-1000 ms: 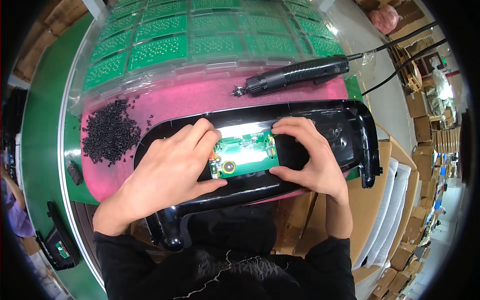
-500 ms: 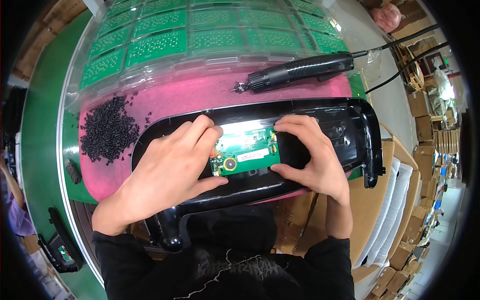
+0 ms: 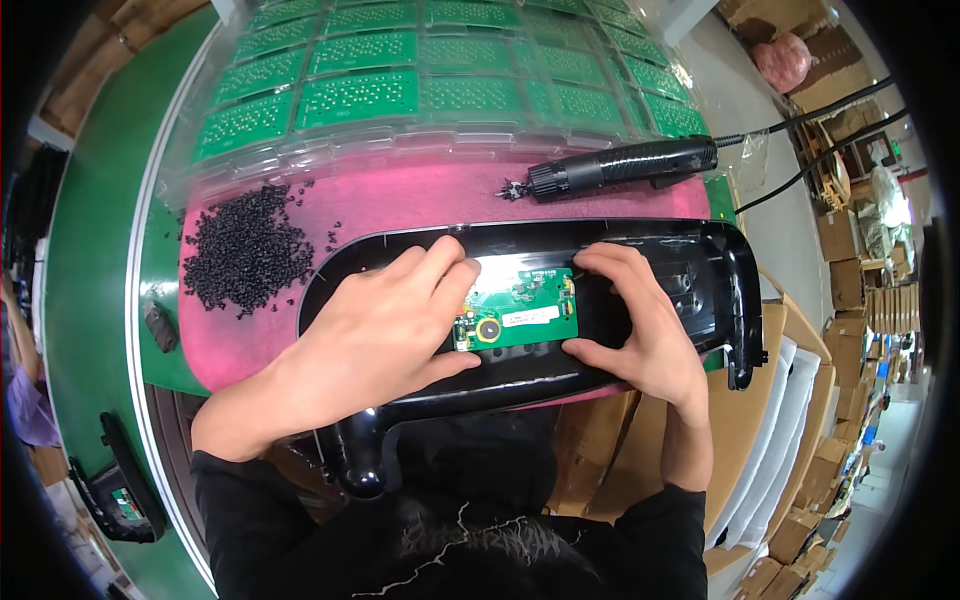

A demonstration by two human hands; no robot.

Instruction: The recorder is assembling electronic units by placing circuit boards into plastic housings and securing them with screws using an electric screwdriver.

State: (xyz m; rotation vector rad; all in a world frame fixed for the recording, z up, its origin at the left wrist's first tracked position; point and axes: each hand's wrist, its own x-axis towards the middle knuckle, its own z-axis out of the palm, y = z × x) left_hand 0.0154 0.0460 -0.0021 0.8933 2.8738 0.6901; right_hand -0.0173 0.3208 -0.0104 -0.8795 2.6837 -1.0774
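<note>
Green and small, the circuit board (image 3: 520,318) lies flat between my two hands, set into the recess of the glossy black plastic housing (image 3: 700,290). Its long axis runs left to right, the same way as the housing's own length, so each hand meets one short end of it. My left hand (image 3: 375,335) covers the board's left end, fingers spread flat and pressing down on the housing and the board's edge, thumb tucked along the near side. My right hand (image 3: 640,330) brackets the right end: forefinger curled over the far corner, thumb at the near corner, pinching the board lightly rather than closing round it. Neither hand is clenched; both are open-fingered and in contact. I judge the right hand is the better placed to nudge or seat the board, since its fingertips sit right on the edge, while the left steadies the housing.

Beyond my fingertips, past the housing's far rim, the black electric screwdriver (image 3: 625,165) lies on the pink foam mat (image 3: 400,200), long axis also left to right, tip pointing left; it is nearer my right hand. Off to the far left of my left hand is a heap of small black screws (image 3: 245,250). Farther away still, clear trays of green boards (image 3: 420,70) stretch across the bench.
</note>
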